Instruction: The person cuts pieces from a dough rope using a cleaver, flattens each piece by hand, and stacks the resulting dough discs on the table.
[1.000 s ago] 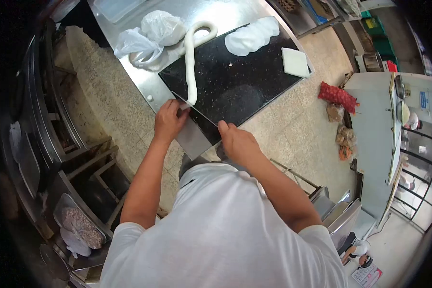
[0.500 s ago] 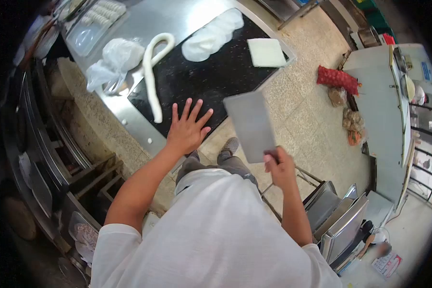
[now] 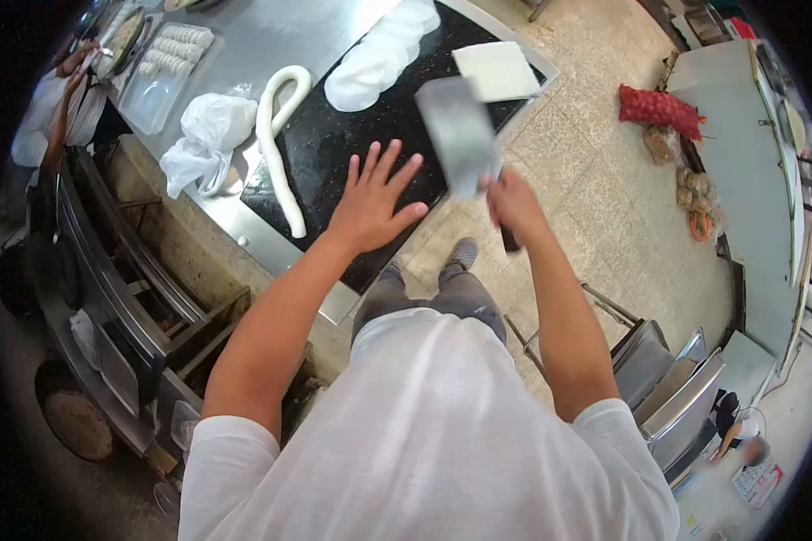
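While our right hand (image 3: 507,200) is clenched round the dark handle of a broad rectangular steel cleaver (image 3: 458,133), the blade stands raised above the near right part of the black speckled stone slab (image 3: 352,135), flat face toward the camera. Our left hand (image 3: 372,200) is released, fingers spread, palm down over the slab's near edge; we cannot tell if it presses the stone. Just left of it lies a long white dough rope (image 3: 278,153), straight along the slab's left side and hooked at the far end. Beside the rope on the steel tabletop (image 3: 271,45) sits a crumpled clear plastic bag (image 3: 209,135). Further back on the slab: a stack of flat white dough rounds (image 3: 379,56) and a white square block (image 3: 496,70). Far left, a clear tray of small dough pieces (image 3: 167,59), another person's white sleeve (image 3: 38,122) near it. On the tiled floor at right, a red mesh sack (image 3: 659,108).
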